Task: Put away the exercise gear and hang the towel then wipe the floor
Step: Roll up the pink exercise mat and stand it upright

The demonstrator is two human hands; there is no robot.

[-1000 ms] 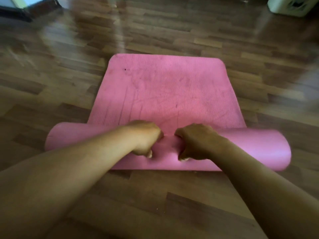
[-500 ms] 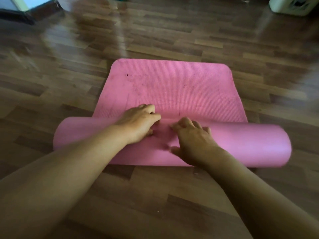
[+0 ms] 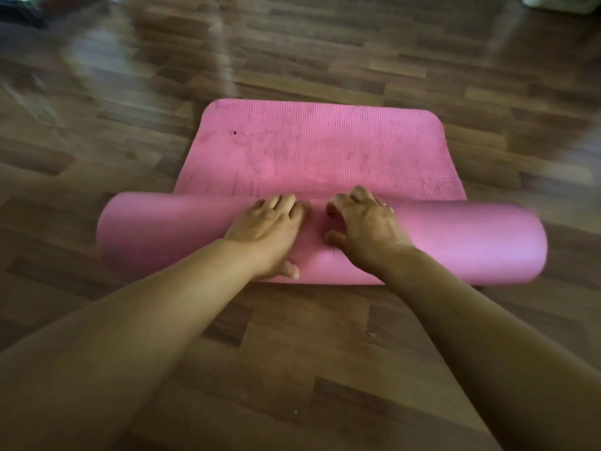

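Pink exercise mat (image 3: 318,157) lies on the wooden floor (image 3: 292,353), partly rolled into a thick tube (image 3: 455,242) that runs crosswise, with the flat remainder stretching away beyond the grip of both hands.

In the head view, the one view given, the left hand (image 3: 266,229) rests on top of the roll near its middle, palm down, fingers fairly straight and laid over the far side, thumb spread toward the near underside. The right hand (image 3: 364,222) sits just beside it, fingers bent over the crest of the roll and pressing into it, thumb out on the near face. Neither closes round anything; both press on the foam.

The step in hand looks like rolling up the mat, the first part of putting the gear away; towel and floor wiping seem not yet begun. A short flat stretch is left ahead of the fingers. The next move probably calls for an even forward push from both palms, keeping the roll tight and square so its ends stay level.

The mat is ribbed, with scuffs and a small dark mark to the left of the grip. The roll's right end is blurred.
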